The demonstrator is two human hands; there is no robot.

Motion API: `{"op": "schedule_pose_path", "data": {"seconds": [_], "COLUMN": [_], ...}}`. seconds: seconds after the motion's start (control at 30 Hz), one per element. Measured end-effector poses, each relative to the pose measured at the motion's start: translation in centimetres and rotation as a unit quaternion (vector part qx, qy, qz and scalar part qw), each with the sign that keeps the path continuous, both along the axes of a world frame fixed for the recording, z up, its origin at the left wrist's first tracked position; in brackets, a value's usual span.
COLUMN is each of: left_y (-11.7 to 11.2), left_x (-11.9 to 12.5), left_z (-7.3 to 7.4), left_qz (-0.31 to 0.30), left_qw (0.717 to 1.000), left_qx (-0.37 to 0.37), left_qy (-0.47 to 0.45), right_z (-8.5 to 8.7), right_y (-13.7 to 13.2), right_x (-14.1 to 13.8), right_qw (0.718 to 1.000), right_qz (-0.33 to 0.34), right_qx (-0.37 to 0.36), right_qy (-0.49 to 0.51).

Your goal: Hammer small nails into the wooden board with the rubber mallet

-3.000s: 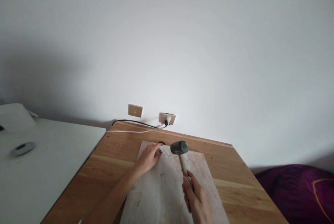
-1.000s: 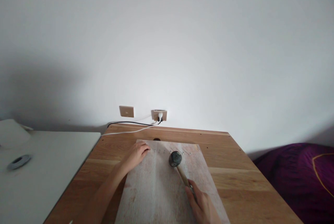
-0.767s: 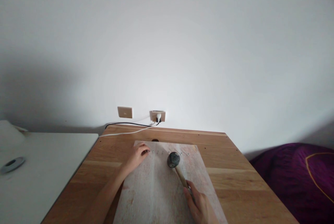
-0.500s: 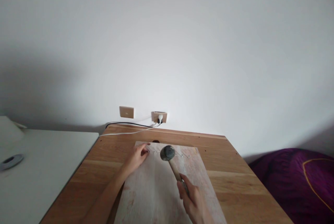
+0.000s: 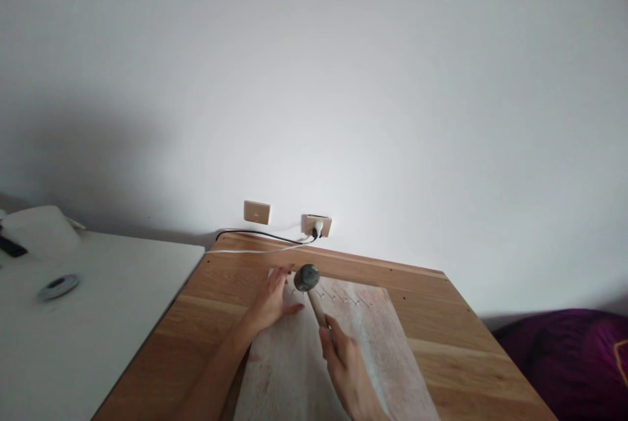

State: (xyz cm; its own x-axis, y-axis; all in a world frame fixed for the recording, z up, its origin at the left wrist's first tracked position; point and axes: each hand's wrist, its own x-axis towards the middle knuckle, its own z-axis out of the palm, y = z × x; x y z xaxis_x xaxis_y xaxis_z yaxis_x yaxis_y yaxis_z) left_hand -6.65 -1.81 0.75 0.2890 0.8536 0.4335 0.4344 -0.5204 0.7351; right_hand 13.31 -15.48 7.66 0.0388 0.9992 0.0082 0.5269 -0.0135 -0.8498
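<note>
Right hand [image 5: 343, 369] closed around mallet [image 5: 307, 277] handle, head at far-left corner of board [image 5: 377, 342] on desk [image 5: 210, 297]. Left hand [image 5: 271, 303] spread flat on board, fingertips just beside head: off-line blow would likely catch them, or glance off nail row [image 5: 346, 299]

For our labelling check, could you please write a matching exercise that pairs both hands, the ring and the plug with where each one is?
Things:
1. left hand
2. right hand
3. ring
4. plug

Places:
A. on the white table
B. in the wall socket
C. closed around the mallet handle
D. resting on the board

Pairs: 1-D, 2-C, 3-A, 4-B
</note>
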Motion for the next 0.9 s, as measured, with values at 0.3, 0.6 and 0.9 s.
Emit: {"op": "schedule_pose_path", "data": {"seconds": [0.3, 0.6, 0.9], "left_y": [0.2, 0.2, 0.2], "left_x": [0.3, -0.1, 0.0], "left_z": [0.8, -0.2, -0.9], "left_qz": [-0.007, 0.009, 0.013], "left_qw": [1.000, 0.999, 1.000], "left_qx": [-0.018, 0.019, -0.023], "left_qy": [0.001, 0.043, -0.003], "right_z": [-0.1, 1.9, -1.1], "right_y": [-1.2, -1.1, 0.3], "right_x": [1.7, 1.1, 0.9], "right_qw": [0.983, 0.998, 0.998], "right_qz": [-0.098, -0.024, 0.047], "right_qx": [-0.075, 0.043, -0.024], "right_qy": [0.138, 0.044, -0.032]}}
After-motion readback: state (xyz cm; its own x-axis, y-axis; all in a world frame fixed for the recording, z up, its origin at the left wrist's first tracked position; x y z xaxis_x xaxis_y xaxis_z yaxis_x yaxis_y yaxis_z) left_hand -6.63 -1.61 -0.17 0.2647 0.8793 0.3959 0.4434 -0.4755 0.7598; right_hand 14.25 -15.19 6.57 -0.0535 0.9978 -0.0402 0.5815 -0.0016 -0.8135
